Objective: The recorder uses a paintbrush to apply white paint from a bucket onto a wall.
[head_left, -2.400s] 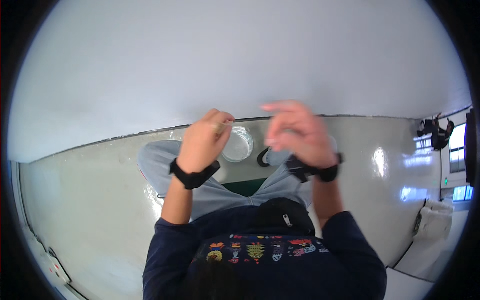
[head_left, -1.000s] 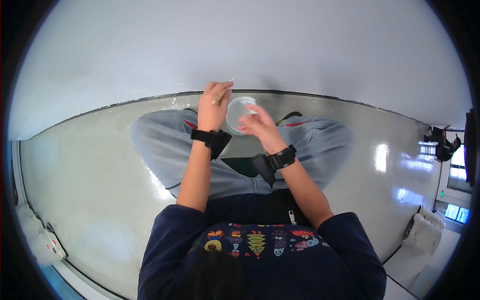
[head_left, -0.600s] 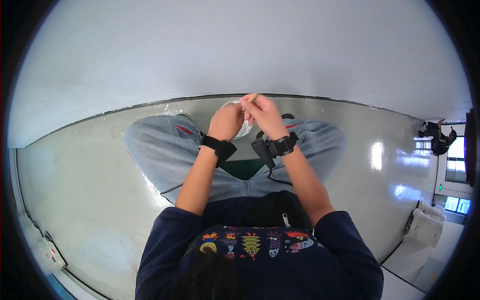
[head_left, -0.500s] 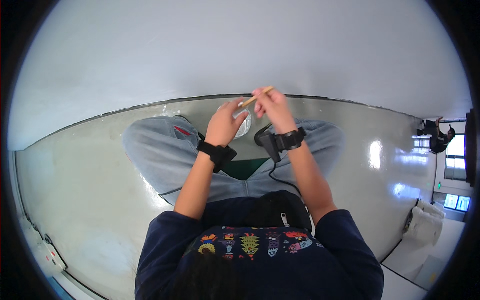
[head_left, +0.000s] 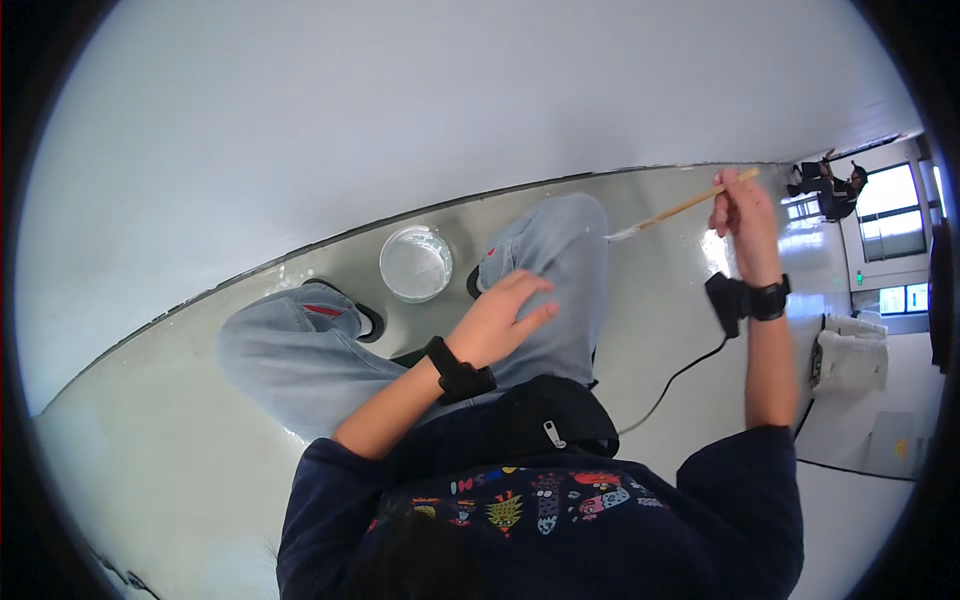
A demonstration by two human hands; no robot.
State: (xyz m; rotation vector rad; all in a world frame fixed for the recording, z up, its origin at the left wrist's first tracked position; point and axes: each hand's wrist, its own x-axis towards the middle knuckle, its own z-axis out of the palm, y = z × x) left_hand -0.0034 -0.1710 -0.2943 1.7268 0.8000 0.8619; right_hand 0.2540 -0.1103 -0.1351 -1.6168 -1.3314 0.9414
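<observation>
Currently, our right hand (head_left: 747,215) pinches the brush (head_left: 668,213), likely light and stiff, by its handle's (head_left: 700,198) right end; our left hand (head_left: 498,322) spreads empty.

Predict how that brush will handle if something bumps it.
The brush is probably light, being slim. Its straight wooden-looking handle should be stiff; the pale bristles likely bend. Held near one end by the right hand, it may pivot.

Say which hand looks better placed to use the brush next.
Probably the right hand: it grips the brush near the end of its wooden handle. The left hand, over the jeans, holds nothing visible and is apart from the brush.
</observation>
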